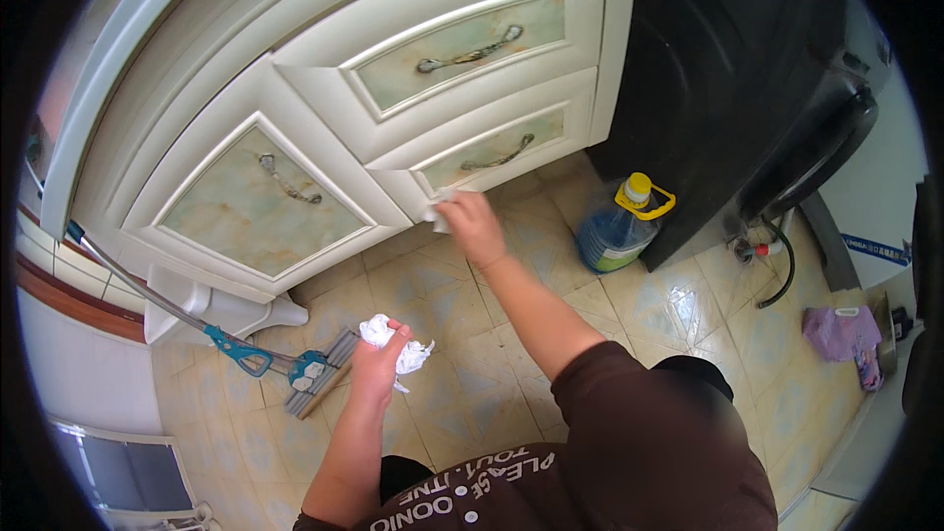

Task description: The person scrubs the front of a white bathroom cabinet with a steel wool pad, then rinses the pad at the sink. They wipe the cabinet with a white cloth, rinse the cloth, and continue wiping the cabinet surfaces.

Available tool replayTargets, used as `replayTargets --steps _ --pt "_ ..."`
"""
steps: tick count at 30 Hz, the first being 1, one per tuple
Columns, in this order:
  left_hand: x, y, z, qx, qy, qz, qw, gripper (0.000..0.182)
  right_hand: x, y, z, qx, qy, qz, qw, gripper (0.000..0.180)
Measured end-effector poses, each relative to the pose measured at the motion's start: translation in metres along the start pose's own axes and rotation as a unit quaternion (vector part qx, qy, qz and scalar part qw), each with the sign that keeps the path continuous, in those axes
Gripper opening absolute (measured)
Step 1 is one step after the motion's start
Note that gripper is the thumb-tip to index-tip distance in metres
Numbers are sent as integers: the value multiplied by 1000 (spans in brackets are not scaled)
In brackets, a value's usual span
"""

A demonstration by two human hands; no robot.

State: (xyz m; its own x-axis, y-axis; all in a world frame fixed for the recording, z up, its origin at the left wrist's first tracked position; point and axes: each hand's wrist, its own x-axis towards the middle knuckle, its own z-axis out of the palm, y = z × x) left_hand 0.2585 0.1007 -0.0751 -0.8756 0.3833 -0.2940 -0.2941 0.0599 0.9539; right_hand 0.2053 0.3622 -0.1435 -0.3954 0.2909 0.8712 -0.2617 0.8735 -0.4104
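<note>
My right hand [476, 228] presses a small white wipe [439, 215] to the lower left corner of the bottom drawer front [494, 151]. The fingers hide part of the wipe. My left hand [377, 361] holds a crumpled white tissue or cloth [409, 355] above the tiled floor. Before me stands a cream cabinet, its upper drawer [464, 51] and left door [258, 210] faced with marbled green panels. Each front carries an ornate metal handle, and all of them are closed.
A jug of blue liquid [616, 236] with a yellow cap stands by a black appliance [723, 88]. To the left, a teal-handled sponge mop [310, 372] leans beside a white plastic stool [221, 306]. A black hose [790, 273] and a purple cloth [841, 332] lie at right.
</note>
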Motion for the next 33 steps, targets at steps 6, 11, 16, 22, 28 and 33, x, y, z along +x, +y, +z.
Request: replayTargets --steps 6,11,16,22,28,33 --pt "-7 4 -11 5 14 3 1000 17 12 -2 -1 28 209 280 937 16" --pt "-4 0 -12 15 -7 -11 1000 15 5 -53 38 91 89 165 978 14" --pt "2 1 -15 -16 19 6 1000 14 -14 -77 49 313 -121 287 897 15" --pt "14 15 -26 -202 93 -2 975 25 2 -80 29 694 -167 513 476 36" --pt "15 26 -23 -215 1 1 977 35 33 -98 2 713 -309 510 369 66" --pt "13 25 -32 -183 78 35 979 24 53 -116 -19 455 -466 410 638 41"
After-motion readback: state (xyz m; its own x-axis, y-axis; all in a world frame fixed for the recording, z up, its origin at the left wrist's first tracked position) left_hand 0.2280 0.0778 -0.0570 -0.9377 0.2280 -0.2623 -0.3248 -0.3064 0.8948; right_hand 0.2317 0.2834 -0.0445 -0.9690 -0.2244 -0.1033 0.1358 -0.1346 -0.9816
